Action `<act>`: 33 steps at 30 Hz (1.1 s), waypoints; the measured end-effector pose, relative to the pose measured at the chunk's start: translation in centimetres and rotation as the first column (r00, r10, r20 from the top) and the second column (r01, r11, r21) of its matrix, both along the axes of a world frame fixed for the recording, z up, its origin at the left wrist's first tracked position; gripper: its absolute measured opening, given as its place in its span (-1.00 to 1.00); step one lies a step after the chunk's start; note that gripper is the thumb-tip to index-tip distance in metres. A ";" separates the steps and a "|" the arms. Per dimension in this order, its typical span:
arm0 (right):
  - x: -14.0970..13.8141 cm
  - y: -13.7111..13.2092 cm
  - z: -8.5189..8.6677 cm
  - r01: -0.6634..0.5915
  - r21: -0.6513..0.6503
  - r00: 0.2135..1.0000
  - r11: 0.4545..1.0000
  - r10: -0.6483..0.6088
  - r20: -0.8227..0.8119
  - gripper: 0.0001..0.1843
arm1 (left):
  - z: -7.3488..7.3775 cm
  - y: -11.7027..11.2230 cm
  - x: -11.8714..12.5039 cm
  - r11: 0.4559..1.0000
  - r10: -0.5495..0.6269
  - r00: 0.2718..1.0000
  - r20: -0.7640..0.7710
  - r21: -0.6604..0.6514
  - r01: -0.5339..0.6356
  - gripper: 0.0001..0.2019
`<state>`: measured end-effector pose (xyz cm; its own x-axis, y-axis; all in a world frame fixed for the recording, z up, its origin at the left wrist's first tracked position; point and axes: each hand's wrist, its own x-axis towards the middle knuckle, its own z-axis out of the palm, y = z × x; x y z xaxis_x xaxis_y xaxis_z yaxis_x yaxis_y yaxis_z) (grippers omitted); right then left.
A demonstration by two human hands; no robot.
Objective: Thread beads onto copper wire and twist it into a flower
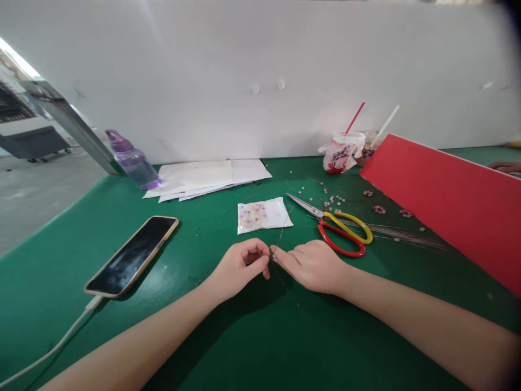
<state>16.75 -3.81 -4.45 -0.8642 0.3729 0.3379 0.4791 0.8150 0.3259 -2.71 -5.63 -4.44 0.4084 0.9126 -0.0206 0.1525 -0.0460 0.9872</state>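
Observation:
Just in front of the bead packet, my left hand (246, 266) is closed in a pinch, thumb and index finger meeting on a thin copper-coloured wire (281, 232). Close against its fingertips, my right hand (311, 265) also pinches at the wire, its other fingers curled in. Between the fingertips sits a small pale bead (274, 257). One wire end rises above the hands; another hangs below. A clear packet (264, 215) of pastel beads lies behind them. Scissors (321, 213) with one yellow and one red handle rest beyond my right hand, blades pointing back left.
Loose beads (331, 202), straight wires (407, 237) and flower-shaped bead rings (379, 209) lie right. A red board (448, 201) slants beyond. Left are a cabled phone (132, 256), purple bottle (136, 163) and papers (203, 176). A wrapped cup (342, 155) stands by the white partition (260, 49).

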 end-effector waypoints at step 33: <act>-0.1 0.5 -0.2 0.013 -0.060 0.987 0.998 -0.022 -0.158 -0.73 | -0.3 0.1 -0.3 0.998 0.045 0.998 0.032 -0.047 -0.044 -0.88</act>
